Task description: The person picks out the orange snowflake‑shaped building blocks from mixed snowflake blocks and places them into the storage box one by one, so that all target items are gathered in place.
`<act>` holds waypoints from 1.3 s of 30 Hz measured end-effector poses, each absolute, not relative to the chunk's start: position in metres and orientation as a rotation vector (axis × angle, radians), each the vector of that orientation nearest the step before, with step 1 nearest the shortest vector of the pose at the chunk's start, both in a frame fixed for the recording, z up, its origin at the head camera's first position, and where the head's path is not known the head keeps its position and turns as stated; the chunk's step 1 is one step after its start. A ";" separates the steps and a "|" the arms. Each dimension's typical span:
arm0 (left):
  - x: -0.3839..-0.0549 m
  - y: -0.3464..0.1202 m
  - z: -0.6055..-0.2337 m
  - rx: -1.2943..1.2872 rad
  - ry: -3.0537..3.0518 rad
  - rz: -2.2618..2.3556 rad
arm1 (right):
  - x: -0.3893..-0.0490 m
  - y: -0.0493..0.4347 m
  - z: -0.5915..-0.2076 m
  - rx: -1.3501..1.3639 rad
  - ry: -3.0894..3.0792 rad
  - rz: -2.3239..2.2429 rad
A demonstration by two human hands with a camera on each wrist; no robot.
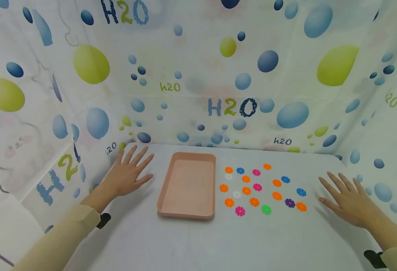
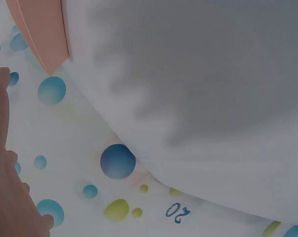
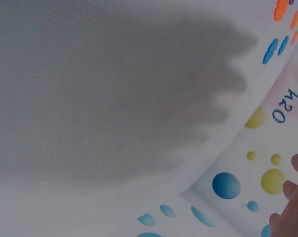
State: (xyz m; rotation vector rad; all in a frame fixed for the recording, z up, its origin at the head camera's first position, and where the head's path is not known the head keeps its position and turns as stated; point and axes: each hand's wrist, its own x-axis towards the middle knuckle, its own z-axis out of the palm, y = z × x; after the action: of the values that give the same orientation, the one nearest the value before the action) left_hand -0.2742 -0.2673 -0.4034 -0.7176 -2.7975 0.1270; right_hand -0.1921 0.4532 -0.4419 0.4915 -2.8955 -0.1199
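Head view: peach tray (image 1: 191, 186) and flower-shaped discs (image 1: 257, 187) lie between 2 spread hands (image 1: 128, 176) (image 1: 351, 203).

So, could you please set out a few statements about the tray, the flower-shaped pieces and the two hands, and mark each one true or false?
1. In the head view, the tray lies left of the flower-shaped pieces. True.
2. The right hand is nearer those pieces than the left hand is. True.
3. The left hand holds the tray. False: its fingers are spread and hold nothing.
4. Only one green piece shows. True.
5. Two pieces are purple. False: just one purple piece shows.
6. A white piece lies in the tray. False: both white pieces lie on the table.
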 end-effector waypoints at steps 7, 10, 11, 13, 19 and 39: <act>-0.274 -0.262 -0.410 -0.749 -2.749 0.070 | -0.190 0.445 -0.444 0.497 -2.875 -0.085; -0.273 -0.259 -0.411 -0.755 -2.729 0.038 | -0.191 0.438 -0.444 0.500 -2.870 -0.061; -0.273 -0.258 -0.412 -0.754 -2.730 0.024 | -0.191 0.436 -0.443 0.503 -2.870 -0.049; -0.273 -0.256 -0.414 -0.751 -2.728 -0.009 | -0.192 0.431 -0.443 0.511 -2.861 -0.025; -0.271 -0.248 -0.418 -0.757 -2.726 -0.199 | -0.190 0.422 -0.444 0.530 -2.870 0.087; -0.270 -0.227 -0.417 -0.687 -2.810 -0.978 | -0.190 0.401 -0.443 0.366 -3.019 0.638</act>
State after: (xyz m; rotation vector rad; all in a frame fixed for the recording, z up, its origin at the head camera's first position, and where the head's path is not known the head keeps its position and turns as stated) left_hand -0.2697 -0.2273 -0.4174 -0.6867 -2.8097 -0.9777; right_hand -0.1899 0.4010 -0.4428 0.3658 -3.0188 0.6383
